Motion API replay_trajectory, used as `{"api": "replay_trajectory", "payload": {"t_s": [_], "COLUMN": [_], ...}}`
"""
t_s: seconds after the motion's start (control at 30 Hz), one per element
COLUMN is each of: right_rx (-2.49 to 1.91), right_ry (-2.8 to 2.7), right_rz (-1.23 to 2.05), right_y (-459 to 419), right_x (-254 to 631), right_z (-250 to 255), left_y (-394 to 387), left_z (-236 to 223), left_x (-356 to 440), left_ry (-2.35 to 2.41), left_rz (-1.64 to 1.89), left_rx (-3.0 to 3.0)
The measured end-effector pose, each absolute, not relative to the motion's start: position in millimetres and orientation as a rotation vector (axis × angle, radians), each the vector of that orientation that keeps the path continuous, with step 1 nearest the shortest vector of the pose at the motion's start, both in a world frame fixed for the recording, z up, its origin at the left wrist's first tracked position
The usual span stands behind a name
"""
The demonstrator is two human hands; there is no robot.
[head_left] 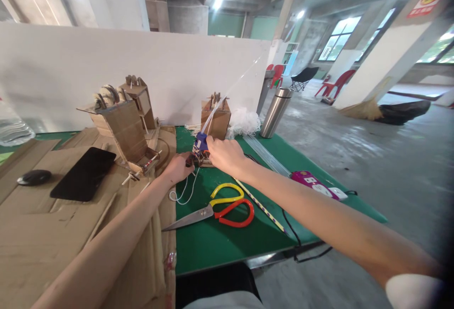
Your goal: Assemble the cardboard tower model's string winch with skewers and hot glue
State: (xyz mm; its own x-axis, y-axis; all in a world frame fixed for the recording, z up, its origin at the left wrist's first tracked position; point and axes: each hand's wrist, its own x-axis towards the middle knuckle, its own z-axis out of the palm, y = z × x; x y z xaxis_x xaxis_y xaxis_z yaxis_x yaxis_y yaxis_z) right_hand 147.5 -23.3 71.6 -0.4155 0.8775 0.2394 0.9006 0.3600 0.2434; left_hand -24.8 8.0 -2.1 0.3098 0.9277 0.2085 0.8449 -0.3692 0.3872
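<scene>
My right hand (227, 155) is closed around a small blue hot glue gun (201, 142), held low at the front of a cardboard box model (217, 119). A long clear glue stick (232, 87) slants up and right from the gun. My left hand (179, 167) reaches the same spot from the left, its fingers closed near small reddish-patterned parts at the model's base. What those fingers hold is too small and dark to make out. A white string (184, 198) loops down beside the left fingers. Scissors (213, 210) with yellow and red handles lie closer to me.
Two more cardboard models (122, 132) (142, 98) stand at left, near a black phone (84, 174) and mouse (34, 177). A patterned stick (260, 207), a steel bottle (276, 113), glue sticks (267, 155) and a purple power strip (314, 184) are at right. A white panel (142, 49) closes the back.
</scene>
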Motion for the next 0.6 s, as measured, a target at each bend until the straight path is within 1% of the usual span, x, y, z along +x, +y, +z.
{"api": "replay_trajectory", "payload": {"t_s": [0.6], "right_rx": [-1.628], "right_ry": [-2.524], "right_rz": [-0.548], "right_y": [-23.9], "right_x": [148.2], "right_z": [71.2], "left_y": [9.7], "left_z": [-3.8], "left_x": [-25.1], "left_ry": [1.628], "left_rz": [0.613], "left_rx": [2.368]}}
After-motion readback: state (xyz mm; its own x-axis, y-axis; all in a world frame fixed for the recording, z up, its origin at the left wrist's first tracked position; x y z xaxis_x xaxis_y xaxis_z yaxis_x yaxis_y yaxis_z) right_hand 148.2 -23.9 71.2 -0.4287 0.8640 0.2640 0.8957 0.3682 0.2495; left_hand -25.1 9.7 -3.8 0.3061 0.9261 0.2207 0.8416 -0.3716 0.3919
